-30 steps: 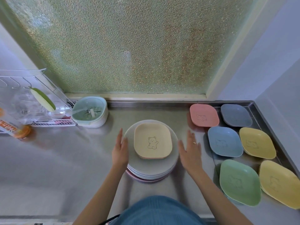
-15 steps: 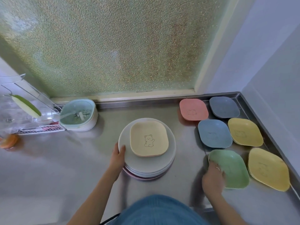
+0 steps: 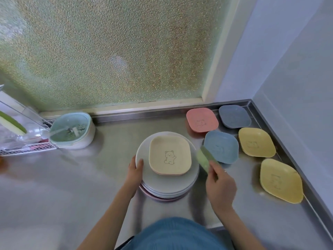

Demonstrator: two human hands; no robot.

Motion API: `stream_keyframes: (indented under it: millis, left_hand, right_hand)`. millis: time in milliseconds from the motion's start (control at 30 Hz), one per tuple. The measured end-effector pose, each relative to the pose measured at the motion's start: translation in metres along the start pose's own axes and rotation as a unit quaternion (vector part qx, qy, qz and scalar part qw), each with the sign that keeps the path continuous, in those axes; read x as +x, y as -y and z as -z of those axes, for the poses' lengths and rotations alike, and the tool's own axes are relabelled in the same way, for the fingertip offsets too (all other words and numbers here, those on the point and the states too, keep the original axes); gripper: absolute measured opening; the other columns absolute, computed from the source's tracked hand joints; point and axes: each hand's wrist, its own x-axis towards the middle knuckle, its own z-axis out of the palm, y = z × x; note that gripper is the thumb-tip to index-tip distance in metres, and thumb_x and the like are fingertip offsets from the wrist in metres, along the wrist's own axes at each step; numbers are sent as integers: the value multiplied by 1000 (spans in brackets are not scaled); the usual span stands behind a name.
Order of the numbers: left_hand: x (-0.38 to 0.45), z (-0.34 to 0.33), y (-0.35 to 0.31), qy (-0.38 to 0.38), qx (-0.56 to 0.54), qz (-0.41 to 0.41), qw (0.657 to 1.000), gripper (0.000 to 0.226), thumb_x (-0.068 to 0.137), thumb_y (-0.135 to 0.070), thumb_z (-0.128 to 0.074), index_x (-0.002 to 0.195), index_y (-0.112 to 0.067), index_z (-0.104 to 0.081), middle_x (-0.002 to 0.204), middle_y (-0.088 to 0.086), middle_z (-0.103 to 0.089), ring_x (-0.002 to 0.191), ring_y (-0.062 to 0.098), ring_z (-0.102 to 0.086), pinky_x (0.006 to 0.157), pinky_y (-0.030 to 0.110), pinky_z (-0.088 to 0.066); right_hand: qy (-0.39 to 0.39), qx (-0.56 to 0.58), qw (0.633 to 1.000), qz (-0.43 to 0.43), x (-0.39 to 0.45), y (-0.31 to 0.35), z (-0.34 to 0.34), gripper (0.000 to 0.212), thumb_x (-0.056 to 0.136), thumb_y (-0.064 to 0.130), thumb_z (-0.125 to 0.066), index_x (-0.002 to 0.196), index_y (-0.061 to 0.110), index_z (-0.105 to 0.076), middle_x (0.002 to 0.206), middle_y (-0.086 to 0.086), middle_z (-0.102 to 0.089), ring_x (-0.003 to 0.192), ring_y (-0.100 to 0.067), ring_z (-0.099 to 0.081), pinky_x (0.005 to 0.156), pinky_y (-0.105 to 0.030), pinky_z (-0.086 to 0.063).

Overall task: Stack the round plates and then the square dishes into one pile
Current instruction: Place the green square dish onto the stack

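A pile of round plates (image 3: 158,186) stands mid-counter, with a cream square dish (image 3: 170,155) bearing a bear drawing on top. My left hand (image 3: 135,171) rests against the pile's left rim. My right hand (image 3: 219,184) holds a green square dish (image 3: 202,158) tilted on edge, in the air just right of the pile. On the counter to the right lie a pink square dish (image 3: 201,119), a dark blue one (image 3: 234,116), a light blue one (image 3: 221,147) and two yellow ones (image 3: 256,142) (image 3: 281,180).
A mint green colander bowl (image 3: 72,130) sits at the back left beside a wire rack (image 3: 27,145). Frosted glass rises behind the steel counter (image 3: 72,177), and a raised steel lip (image 3: 288,156) and wall close off the right side.
My right hand reached to the green square dish at the right, gripped it, and lifted it leftward up to the pile. My left hand moved onto the pile's left rim.
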Motion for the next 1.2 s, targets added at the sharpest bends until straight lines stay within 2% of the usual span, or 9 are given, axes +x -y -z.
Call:
stream_keyframes:
  millis: [67,133,333,533,667,867,1000,1133,1200]
  left_hand:
    - [-1,0,-1,2,-2,6,1000,34,99,-19,-35,132,-14,-40,115,4,-51,107,22,-49,85,31,-38]
    - [-3,-1,-4,2,-4,6,1000,35,99,-19,-35,133,-14,-40,115,3,-51,107,21,-49,85,31,-37]
    - [-6,2,-7,10,1,6,1000,35,100,-19,-35,133,-10,-41,117,5,-51,105,18,-47,86,28,-35]
    - [6,10,-14,4,21,9,1000,42,101,-32,-24,127,-12,-50,123,4,-53,122,23,-47,95,28,-33]
    - [13,1,-28,9,63,-32,997,47,98,-35,-36,143,-21,-34,145,2,-39,135,21,-35,109,30,-26]
    - [19,-9,-28,35,185,-63,980,55,86,-47,-34,140,-38,-35,156,6,-22,145,20,-14,118,39,-14]
    - [18,-12,-28,2,44,-45,998,39,93,-19,-48,132,-24,-51,155,2,-23,142,14,-22,103,22,-19]
    - [18,-15,-24,-9,45,-57,997,35,94,-17,-49,128,-19,-55,155,4,-23,141,15,-25,101,21,-20]
    - [18,-15,-20,-18,69,-67,995,34,95,-21,-48,128,-21,-54,155,5,-23,141,17,-23,104,23,-21]
  right_hand:
    - [-3,36,996,84,3,13,-1,22,86,17,-56,98,10,-73,80,-6,-73,66,-20,-65,52,-18,-45]
    - [7,73,982,174,6,25,-5,27,85,20,-51,97,11,-73,86,-2,-74,82,-16,-66,71,-28,-53]
    - [141,42,928,343,11,41,-36,31,81,12,-46,92,22,-73,89,3,-75,102,-13,-66,100,-36,-33]
    - [332,32,913,236,4,43,-44,48,85,31,-30,109,17,-69,114,-11,-68,118,-16,-56,113,-29,-14]
    - [352,53,908,220,12,49,-42,25,90,18,-55,110,17,-69,115,-5,-68,120,-14,-52,107,-25,-23]
    - [309,130,929,156,29,38,-30,24,91,22,-53,106,15,-69,110,0,-68,103,-1,-53,89,-2,-29]
    - [156,101,981,52,55,-15,-29,21,90,13,-51,103,16,-67,100,-2,-69,96,-17,-59,87,-36,-47]
    - [243,-161,956,-16,69,-68,-38,35,88,15,-53,122,21,-55,121,-7,-60,119,-27,-49,98,-43,-35]
    - [278,-226,934,-18,66,-86,-42,30,89,15,-48,116,24,-58,118,-3,-61,118,-24,-49,99,-41,-30]
